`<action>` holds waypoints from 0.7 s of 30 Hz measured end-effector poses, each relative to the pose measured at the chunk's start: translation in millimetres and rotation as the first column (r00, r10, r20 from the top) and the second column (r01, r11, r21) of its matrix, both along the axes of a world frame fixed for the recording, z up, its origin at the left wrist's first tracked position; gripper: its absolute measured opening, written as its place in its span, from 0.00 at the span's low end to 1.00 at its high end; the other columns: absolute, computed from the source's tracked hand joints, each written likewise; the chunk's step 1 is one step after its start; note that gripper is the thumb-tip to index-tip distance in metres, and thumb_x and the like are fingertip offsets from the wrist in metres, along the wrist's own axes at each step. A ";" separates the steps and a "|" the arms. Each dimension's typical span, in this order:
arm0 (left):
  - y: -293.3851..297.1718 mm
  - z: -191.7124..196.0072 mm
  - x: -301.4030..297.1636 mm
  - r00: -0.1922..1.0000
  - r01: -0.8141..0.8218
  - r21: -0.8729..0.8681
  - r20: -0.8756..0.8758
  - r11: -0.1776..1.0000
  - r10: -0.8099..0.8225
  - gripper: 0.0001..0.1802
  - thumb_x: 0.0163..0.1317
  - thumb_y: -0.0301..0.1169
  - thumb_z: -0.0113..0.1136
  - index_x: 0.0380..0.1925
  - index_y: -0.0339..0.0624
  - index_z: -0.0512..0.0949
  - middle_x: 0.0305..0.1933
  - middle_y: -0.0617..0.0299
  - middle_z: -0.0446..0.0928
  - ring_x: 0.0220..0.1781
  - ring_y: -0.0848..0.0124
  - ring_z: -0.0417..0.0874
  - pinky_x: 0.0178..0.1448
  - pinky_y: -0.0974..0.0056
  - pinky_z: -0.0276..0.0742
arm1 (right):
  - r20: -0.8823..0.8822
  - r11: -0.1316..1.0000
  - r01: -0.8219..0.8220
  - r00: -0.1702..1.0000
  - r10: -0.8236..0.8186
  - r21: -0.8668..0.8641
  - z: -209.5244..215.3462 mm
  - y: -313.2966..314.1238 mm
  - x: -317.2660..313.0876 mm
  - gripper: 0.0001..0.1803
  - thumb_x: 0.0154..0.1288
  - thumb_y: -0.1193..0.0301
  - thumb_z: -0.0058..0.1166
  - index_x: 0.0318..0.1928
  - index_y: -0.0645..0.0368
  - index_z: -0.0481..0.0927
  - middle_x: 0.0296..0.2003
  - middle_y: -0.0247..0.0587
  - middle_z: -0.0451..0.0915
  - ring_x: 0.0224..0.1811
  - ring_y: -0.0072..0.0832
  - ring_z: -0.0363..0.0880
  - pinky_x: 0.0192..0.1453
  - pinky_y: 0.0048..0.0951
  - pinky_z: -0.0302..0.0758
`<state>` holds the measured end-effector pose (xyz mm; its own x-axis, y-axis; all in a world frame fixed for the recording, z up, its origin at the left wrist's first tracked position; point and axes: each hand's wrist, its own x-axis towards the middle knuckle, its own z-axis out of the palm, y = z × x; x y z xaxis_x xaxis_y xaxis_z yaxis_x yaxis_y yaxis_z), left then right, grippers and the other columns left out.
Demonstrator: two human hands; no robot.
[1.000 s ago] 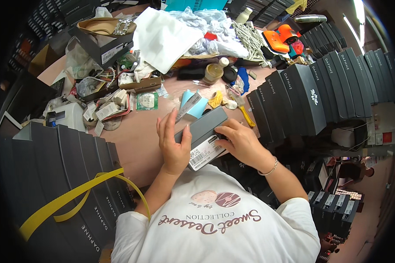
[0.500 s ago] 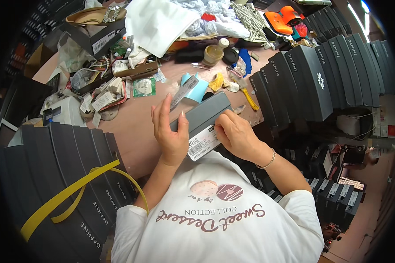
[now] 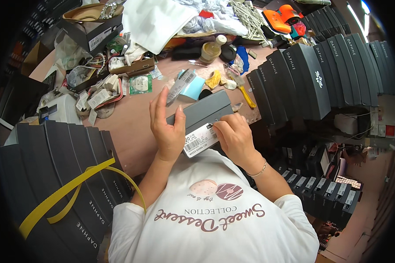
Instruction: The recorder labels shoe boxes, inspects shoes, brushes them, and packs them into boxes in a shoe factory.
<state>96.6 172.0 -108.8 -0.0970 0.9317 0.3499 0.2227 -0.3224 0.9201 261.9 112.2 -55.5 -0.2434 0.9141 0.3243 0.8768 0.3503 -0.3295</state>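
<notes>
A dark grey shoe box (image 3: 206,109) lies tilted in front of me, a white barcode label (image 3: 199,141) on its near end. My left hand (image 3: 169,136) rests against the box's left side, fingers stretched up and thumb apart. A grey printed strip (image 3: 180,87) stands out beside its fingertips; I cannot tell whether the fingers touch it. My right hand (image 3: 237,136) has thumb and forefinger pinched at the label's right end, by a small black patch. What lies under those fingertips is hidden.
Stacks of dark shoe boxes stand at left (image 3: 52,162) and right (image 3: 307,79). A yellow strap (image 3: 66,188) crosses the left stack. On the pink table (image 3: 134,118) are a light blue sheet (image 3: 192,87), a yellow-handled brush (image 3: 246,95), a bottle (image 3: 211,50) and tags (image 3: 102,98).
My right hand has shifted slightly left and lower along the label's end, and its forearm has drawn in. The box stays before me, and the whole view has moved a little.
</notes>
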 end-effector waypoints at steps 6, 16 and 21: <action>-5.3 -2.2 -1.7 0.998 -0.008 -0.008 -0.061 1.000 0.007 0.28 0.57 0.22 0.56 0.60 0.35 0.67 0.53 0.48 0.73 0.56 0.53 0.72 0.70 0.46 0.54 | -0.204 0.992 -0.031 0.979 0.006 -0.119 4.0 -0.8 -2.9 0.06 0.54 0.82 0.58 0.31 0.63 0.74 0.30 0.44 0.72 0.32 0.40 0.71 0.36 0.35 0.70; -1.7 -0.4 0.3 0.996 -0.018 0.005 -0.091 1.000 0.018 0.28 0.57 0.18 0.56 0.60 0.36 0.69 0.51 0.52 0.72 0.53 0.61 0.75 0.58 0.61 0.69 | -0.341 0.947 -0.097 0.940 -0.015 -0.308 13.9 -7.6 3.5 0.07 0.55 0.80 0.59 0.32 0.64 0.73 0.31 0.44 0.73 0.33 0.40 0.72 0.37 0.35 0.70; 1.2 -2.6 1.1 0.997 -0.019 -0.006 -0.071 1.000 0.018 0.29 0.57 0.23 0.57 0.61 0.35 0.67 0.53 0.49 0.73 0.56 0.53 0.72 0.70 0.46 0.53 | -0.142 0.990 0.054 0.987 -0.072 -0.127 23.4 -8.2 -3.6 0.09 0.55 0.75 0.62 0.33 0.62 0.75 0.31 0.41 0.73 0.35 0.39 0.72 0.42 0.38 0.69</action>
<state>97.7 173.2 -111.4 -0.0896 0.9324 0.3502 0.2933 -0.3113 0.9039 258.3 104.1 -32.1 -0.1425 0.9611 0.2366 0.8350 0.2451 -0.4926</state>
